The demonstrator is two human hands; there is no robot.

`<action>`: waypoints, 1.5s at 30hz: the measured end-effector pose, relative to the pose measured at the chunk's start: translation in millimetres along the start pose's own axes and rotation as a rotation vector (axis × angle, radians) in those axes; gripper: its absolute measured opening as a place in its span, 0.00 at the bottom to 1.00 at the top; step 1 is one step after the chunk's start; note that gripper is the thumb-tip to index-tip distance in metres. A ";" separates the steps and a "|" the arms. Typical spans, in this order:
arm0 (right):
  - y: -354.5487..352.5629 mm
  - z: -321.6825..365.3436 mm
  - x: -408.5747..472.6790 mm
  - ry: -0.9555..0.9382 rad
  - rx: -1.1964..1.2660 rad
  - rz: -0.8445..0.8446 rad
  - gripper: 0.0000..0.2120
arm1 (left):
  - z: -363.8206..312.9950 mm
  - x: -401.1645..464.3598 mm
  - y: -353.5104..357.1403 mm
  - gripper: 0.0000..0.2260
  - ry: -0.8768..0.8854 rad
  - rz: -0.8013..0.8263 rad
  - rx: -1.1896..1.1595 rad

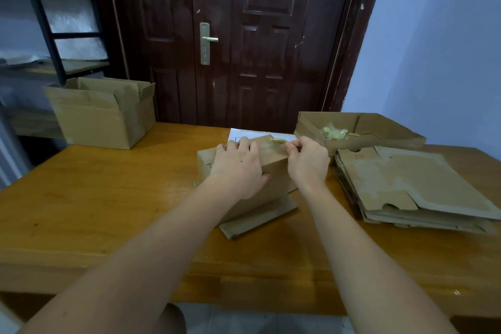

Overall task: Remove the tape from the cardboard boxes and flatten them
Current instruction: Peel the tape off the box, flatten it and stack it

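Head view: left hand (pixel 238 168) lies flat, fingers straight, on the cardboard box (pixel 273 171). Right hand (pixel 307 161) apparently pinches its tape (pixel 277 140)

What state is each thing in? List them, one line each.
Small box: on the table, still set up, being untaped.
Tape strip: partly peeled from the box's top edge.
Left hand: rests flat on the box, steadying it.
Right hand: its fingers pinch the tape.
Large box: upright, flaps open.
Flattened boxes: stacked flat.
Tape wad: crumpled, lying on folded cardboard.
Door: closed.
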State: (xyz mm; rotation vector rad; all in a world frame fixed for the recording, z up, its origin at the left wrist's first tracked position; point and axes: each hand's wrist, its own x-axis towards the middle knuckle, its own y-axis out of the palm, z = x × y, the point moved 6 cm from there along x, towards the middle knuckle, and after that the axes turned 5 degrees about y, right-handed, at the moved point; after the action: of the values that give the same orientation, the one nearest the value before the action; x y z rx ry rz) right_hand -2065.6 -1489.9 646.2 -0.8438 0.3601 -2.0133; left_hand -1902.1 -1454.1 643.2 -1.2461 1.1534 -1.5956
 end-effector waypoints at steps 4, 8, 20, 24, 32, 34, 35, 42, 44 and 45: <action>-0.6 2.6 9.7 -0.055 -0.036 0.048 0.09 | 1.4 3.9 2.4 0.35 -0.009 0.012 0.012; -1.4 1.4 17.0 -0.002 -0.014 0.084 0.09 | 1.4 5.4 2.7 0.35 -0.019 0.007 0.019; -20.5 -6.4 29.8 -0.199 0.150 0.405 0.03 | 13.0 11.9 0.6 0.32 0.226 0.039 -0.071; -11.3 4.0 23.5 -0.245 0.127 0.536 0.03 | 16.8 13.9 -4.4 0.32 0.278 0.075 -0.062; 3.9 9.0 6.1 -0.223 0.146 0.805 0.10 | -9.4 15.6 -3.5 0.56 0.003 0.082 -0.114; -3.2 6.1 5.4 -0.209 0.148 0.891 0.11 | -7.9 14.7 -0.8 0.53 0.033 0.026 -0.098; -6.4 6.4 5.1 -0.189 0.160 0.938 0.12 | -7.0 14.7 0.6 0.52 0.043 0.006 -0.093; -7.6 19.0 4.3 -0.192 0.104 0.876 0.17 | -6.7 15.1 2.5 0.51 0.051 -0.054 -0.087; -4.6 23.9 2.0 -0.229 0.025 0.882 0.14 | -6.3 14.1 2.3 0.51 0.059 -0.065 -0.081; -5.1 26.0 3.1 -0.237 0.017 0.871 0.12 | -6.3 13.8 2.7 0.51 0.060 -0.066 -0.079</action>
State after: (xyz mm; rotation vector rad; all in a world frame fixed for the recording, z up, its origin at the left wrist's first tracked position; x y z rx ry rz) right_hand -2052.1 -1487.8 669.1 -0.7281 0.4705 -1.0991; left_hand -1911.0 -1466.7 643.6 -1.3073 1.2348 -1.6604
